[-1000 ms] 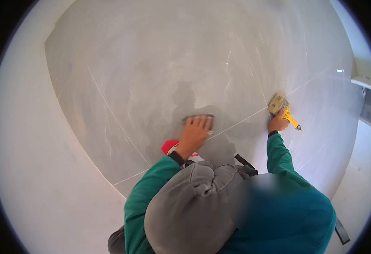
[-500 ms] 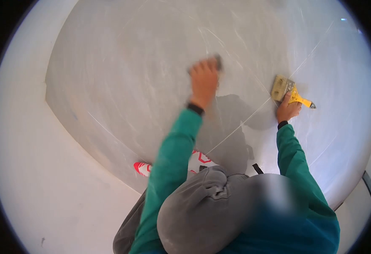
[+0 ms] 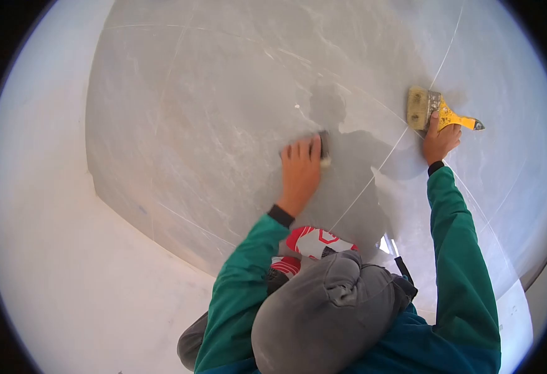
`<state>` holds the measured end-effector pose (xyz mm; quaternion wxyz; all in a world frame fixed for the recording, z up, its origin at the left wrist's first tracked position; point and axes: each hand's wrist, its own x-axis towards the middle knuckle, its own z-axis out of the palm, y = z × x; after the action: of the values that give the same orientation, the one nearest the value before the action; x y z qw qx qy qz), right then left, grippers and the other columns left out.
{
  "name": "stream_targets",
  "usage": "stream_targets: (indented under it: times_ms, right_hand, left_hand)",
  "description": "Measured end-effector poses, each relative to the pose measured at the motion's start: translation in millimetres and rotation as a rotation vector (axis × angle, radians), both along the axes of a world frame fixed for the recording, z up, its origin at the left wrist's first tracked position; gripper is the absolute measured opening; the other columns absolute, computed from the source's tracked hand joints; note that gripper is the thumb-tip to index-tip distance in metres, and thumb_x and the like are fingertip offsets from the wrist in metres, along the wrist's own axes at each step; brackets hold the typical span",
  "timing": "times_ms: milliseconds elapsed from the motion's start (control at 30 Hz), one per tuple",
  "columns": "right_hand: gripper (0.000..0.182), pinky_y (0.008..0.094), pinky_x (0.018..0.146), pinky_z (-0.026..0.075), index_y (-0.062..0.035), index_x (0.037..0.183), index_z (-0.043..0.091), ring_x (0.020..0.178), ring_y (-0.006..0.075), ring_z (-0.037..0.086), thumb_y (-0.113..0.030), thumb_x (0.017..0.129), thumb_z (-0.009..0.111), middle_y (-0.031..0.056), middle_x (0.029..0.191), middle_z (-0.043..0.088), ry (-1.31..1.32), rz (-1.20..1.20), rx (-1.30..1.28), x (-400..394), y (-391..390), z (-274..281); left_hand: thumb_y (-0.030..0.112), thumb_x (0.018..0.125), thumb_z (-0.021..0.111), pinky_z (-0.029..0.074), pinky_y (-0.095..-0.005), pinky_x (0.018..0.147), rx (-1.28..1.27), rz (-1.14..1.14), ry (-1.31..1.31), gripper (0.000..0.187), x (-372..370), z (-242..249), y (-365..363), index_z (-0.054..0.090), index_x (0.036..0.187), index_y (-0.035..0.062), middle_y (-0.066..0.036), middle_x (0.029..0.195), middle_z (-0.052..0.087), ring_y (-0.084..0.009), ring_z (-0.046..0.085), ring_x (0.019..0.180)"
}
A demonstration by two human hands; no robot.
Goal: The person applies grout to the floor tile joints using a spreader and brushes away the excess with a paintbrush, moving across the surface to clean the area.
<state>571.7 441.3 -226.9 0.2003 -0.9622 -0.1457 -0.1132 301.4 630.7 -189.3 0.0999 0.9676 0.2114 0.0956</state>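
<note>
Head view: we see the right hand (image 3: 441,143), fingers wrapped round a yellow-handled, pale-bristled flat brush (image 3: 446,115), toward the right edge of the grey tile floor (image 3: 223,93); left hand (image 3: 301,173) curls over a dark flat block (image 3: 324,143), mid-floor. Both look light; we'd grip the brush's stiff handle (image 3: 463,119).

And there's no word, number or brand we can read anywhere! The closest thing to a sign is that red hexagon outline (image 3: 328,237) on the white-and-red sock (image 3: 311,242), a plain figure. Over on the brush (image 3: 433,107), dark marks speckle the yellow handle (image 3: 451,116), too small to make out as lettering.
</note>
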Motion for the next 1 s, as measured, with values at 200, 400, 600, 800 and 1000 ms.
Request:
stream_targets:
  times_ms: [200,400,600,800,1000]
  right_hand:
    - [0.056,0.0469,0.081,0.029,-0.0005,0.106,0.052,0.097,0.0347,0.042,-0.051,0.081,0.047,0.0165,0.106,0.047,0.014,0.014,-0.017,2.7,-4.9,-5.5]
    - [0.059,0.0474,0.082,0.029,0.0001,0.107,0.051,0.100,0.0350,0.042,-0.053,0.081,0.046,0.0166,0.107,0.047,0.051,-0.019,-0.046,1.0,-4.8,-10.8]
    - [0.059,0.0465,0.081,0.029,0.0014,0.106,0.051,0.096,0.0343,0.042,-0.051,0.081,0.047,0.0164,0.105,0.047,-0.045,-0.006,-0.008,-1.3,0.1,-11.4]
    - [0.057,0.0459,0.081,0.028,0.0008,0.106,0.051,0.096,0.0335,0.042,-0.051,0.081,0.048,0.0163,0.103,0.047,0.037,-0.012,-0.036,-1.6,-2.0,-10.2]
    - [0.057,0.0453,0.080,0.029,0.0013,0.104,0.051,0.094,0.0330,0.043,-0.050,0.081,0.048,0.0159,0.101,0.048,-0.047,0.014,-0.008,-1.6,0.7,-7.9]
  left_hand:
    - [0.015,0.075,0.052,0.038,-0.0386,0.071,-0.091,-0.036,0.160,0.032,-2.9,9.8,41.5,0.053,0.106,0.0097,-0.010,0.095,0.053,-0.0271,0.050,0.086]
    - [0.015,0.075,0.050,0.037,-0.0372,0.074,0.183,0.024,0.100,0.036,22.5,-7.7,42.5,0.052,0.110,0.0062,-0.009,0.093,0.051,-0.0258,0.047,0.084]
    - [0.014,0.074,0.051,0.038,-0.0362,0.071,0.124,-0.091,0.167,0.035,24.4,-7.1,19.9,0.054,0.108,0.0078,-0.009,0.089,0.051,-0.0247,0.050,0.080]
    - [0.019,0.077,0.049,0.037,-0.0381,0.068,0.148,0.329,0.246,0.020,59.3,-7.6,115.5,0.054,0.092,0.0070,-0.008,0.083,0.052,-0.0243,0.049,0.077]
    - [0.020,0.075,0.048,0.037,-0.0434,0.069,0.120,-0.246,-0.079,0.022,78.1,-28.1,-22.3,0.054,0.093,0.0081,-0.009,0.086,0.053,-0.0249,0.050,0.083]
